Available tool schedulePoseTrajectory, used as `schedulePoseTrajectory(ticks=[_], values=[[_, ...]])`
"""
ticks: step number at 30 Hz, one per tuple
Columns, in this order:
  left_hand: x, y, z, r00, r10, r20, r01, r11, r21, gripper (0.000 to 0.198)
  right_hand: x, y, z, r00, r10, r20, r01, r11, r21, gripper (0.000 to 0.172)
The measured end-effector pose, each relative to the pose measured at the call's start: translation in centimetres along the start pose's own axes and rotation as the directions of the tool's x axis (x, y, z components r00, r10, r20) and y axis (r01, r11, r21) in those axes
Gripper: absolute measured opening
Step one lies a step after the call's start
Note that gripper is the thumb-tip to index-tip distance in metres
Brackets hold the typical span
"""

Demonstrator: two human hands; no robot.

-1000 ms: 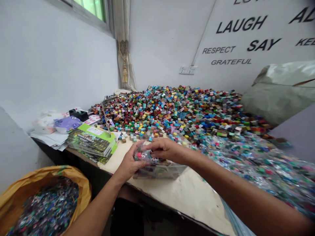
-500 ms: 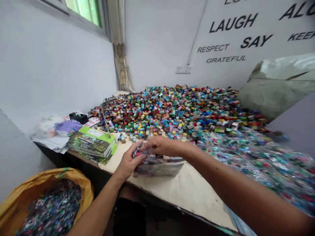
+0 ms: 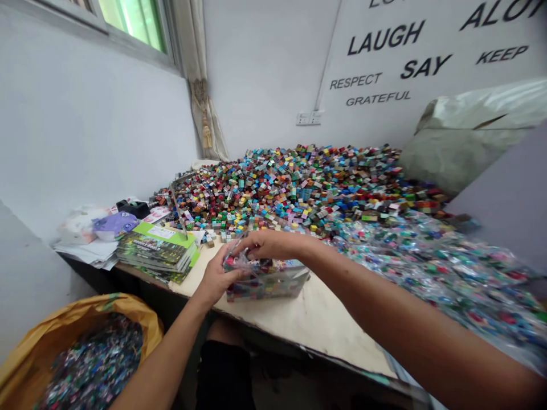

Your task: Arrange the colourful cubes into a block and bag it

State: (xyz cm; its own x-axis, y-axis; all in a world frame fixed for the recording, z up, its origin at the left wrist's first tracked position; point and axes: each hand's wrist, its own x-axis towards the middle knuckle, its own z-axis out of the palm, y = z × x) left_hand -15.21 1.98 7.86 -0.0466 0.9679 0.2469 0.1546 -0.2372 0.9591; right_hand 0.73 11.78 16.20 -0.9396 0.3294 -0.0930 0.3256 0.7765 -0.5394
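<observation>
A person's two bare hands are handling a clear plastic package [image 3: 265, 287] with colourful contents, which is sitting close to the near edge of a cream worktop [image 3: 327, 324], toward 6 o'clock from the middle of the view. The left hand [image 3: 217, 279] is holding the package's left end, its grip clamped on the plastic between thumb and fingers. The right hand [image 3: 273, 245] is reaching in from 4 o'clock, its fingers bending down at the package's top, close to the left hand; whether its grip is together or apart, I cannot tell, as the fingertips are partly hidden. Counting from the package, a broad heap of small multicoloured bricks [image 3: 290, 182] is spreading at 12 o'clock, and many clear bags of coloured pieces [image 3: 436, 267] are lying at 3 o'clock. A stack of green-and-black booklets [image 3: 154, 250] is resting between 9 and 10 o'clock, a black tape dispenser [image 3: 133, 208] and a purple packet [image 3: 114, 225] just beyond it. Below the worktop, between 8 and 9 o'clock, an open yellow sack [image 3: 152, 319] is holding more coloured pieces
</observation>
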Motion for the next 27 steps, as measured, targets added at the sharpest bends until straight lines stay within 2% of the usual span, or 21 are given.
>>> schedulePoseTrajectory(ticks=[4, 8, 11, 15, 21, 27], values=[[0.3, 0.3, 0.1, 0.999, -0.038, 0.030, 0.039, 0.999, -0.038, 0.069, -0.2, -0.2, 0.0, 0.999, 0.033, -0.002, -0.033, 0.999, -0.037, 0.045], [0.3, 0.9, 0.0, 0.995, -0.081, 0.050, 0.084, 0.994, -0.065, 0.072, -0.4, -0.6, 0.0, 1.000, 0.012, 0.011, -0.012, 0.999, -0.043, 0.045], [0.3, 1.0, 0.0, 0.993, -0.089, 0.074, 0.096, 0.991, -0.095, 0.069, -0.5, -0.8, 0.1, 0.999, 0.028, -0.020, -0.029, 0.996, -0.080, 0.044], [0.4, 0.6, 0.0, 0.994, -0.090, 0.063, 0.097, 0.988, -0.122, 0.067, -0.7, -1.2, 0.2, 0.999, 0.041, -0.034, -0.046, 0.987, -0.157, 0.040], [0.2, 0.2, -0.2, 0.997, -0.052, 0.060, 0.062, 0.983, -0.173, 0.073, -0.5, -1.5, 0.4, 0.998, 0.044, -0.054, -0.055, 0.973, -0.225, 0.042], [-0.1, 0.2, 0.1, 0.998, -0.060, 0.036, 0.066, 0.975, -0.212, 0.065, -0.7, -1.8, 0.5, 0.998, 0.030, -0.058, -0.043, 0.968, -0.246, 0.044]])
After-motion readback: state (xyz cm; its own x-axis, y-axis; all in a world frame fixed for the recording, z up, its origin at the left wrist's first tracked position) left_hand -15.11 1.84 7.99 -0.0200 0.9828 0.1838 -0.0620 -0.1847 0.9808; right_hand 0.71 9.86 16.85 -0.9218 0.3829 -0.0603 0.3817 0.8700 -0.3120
